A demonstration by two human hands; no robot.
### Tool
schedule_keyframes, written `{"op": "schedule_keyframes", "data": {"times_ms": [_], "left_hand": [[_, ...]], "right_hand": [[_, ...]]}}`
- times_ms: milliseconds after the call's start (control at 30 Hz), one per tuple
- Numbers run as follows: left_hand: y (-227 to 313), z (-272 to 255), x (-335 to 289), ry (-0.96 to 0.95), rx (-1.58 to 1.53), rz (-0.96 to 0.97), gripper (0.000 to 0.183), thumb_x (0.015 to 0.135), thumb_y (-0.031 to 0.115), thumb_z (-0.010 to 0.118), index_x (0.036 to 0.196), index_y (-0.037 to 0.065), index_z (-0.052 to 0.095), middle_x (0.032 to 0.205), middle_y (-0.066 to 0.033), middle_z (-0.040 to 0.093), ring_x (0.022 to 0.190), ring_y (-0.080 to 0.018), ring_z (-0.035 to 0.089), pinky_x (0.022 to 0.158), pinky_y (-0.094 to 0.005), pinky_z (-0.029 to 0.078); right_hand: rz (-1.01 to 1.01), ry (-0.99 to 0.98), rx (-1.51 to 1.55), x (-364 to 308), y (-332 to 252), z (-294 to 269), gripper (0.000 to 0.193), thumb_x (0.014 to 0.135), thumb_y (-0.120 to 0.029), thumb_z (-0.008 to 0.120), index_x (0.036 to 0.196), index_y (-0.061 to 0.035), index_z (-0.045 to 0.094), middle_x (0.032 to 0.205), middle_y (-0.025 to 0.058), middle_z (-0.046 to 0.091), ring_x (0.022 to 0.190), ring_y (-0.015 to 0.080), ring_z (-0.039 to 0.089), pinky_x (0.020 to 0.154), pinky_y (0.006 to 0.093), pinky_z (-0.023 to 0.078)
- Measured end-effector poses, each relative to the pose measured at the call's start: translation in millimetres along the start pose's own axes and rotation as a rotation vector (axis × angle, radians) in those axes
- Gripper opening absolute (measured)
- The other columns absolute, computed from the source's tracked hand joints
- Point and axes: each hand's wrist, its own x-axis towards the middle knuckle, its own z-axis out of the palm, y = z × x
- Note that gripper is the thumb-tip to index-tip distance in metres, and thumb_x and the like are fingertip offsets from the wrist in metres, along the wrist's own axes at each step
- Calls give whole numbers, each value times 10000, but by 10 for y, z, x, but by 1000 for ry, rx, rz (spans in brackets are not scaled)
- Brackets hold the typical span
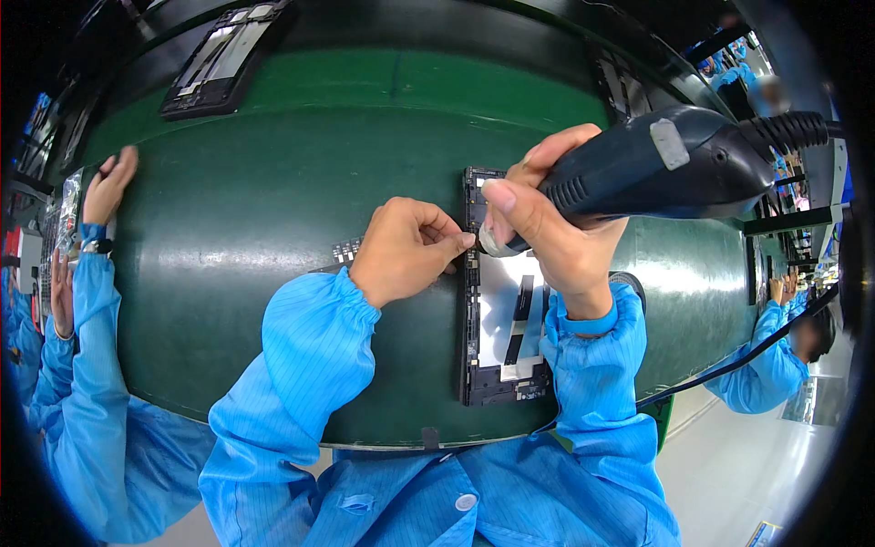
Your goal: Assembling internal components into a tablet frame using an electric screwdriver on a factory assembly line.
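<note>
An opened tablet-like device [472,328] lies lengthwise on the green bench, its silvery inner panel and dark frame showing. My left hand [406,248] is closed in a pinch at the device's left edge; whatever the fingertips hold is too small to make out. My right hand [565,232] grips the front end of a black corded hand tool [665,169] above the device. Its body slants up to the right, and a whitish piece [497,239] shows by the right fingers, close to the left fingertips. Beside my left wrist lies a strip of small parts [346,251].
Another opened device [223,59] rests at the far left, on the back of the green bench [228,201]. The tool's thick cord [788,134] runs off right. A co-worker's hand [109,187] reaches over the left edge; another person [770,365] sits at right.
</note>
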Motion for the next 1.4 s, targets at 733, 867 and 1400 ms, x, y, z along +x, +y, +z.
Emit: {"op": "schedule_keyframes", "data": {"times_ms": [733, 867, 1400], "left_hand": [[-35, -10, -35, -3, -8, -3, 175, 797, 140, 672, 750, -28, 657, 600, -68, 624, 542, -95, 579, 502, -253, 452], [23, -7, -21, -9, -14, -6, 171, 802, 134, 666, 752, -28, 653, 599, -65, 620, 537, -92, 575, 499, -249, 450], [-80, -14, -21, -7, -32, 56, 141, 791, 90, 632, 767, -48, 645, 609, -81, 623, 539, -108, 592, 505, -256, 461]], "right_hand": [[-5, -122, 3, -9, -53, 63, 326, 740, 100, 661, 924, -19, 419, 588, 63, 526, 495, 120, 538, 490, 256, 474], [-19, -187, -39, 39, -76, 35, 333, 742, 103, 653, 922, -23, 404, 582, 62, 512, 493, 120, 529, 473, 247, 451], [-157, -338, -261, 44, -41, 44, 343, 742, 111, 632, 935, -24, 382, 593, 86, 514, 490, 113, 497, 455, 231, 415]]}}
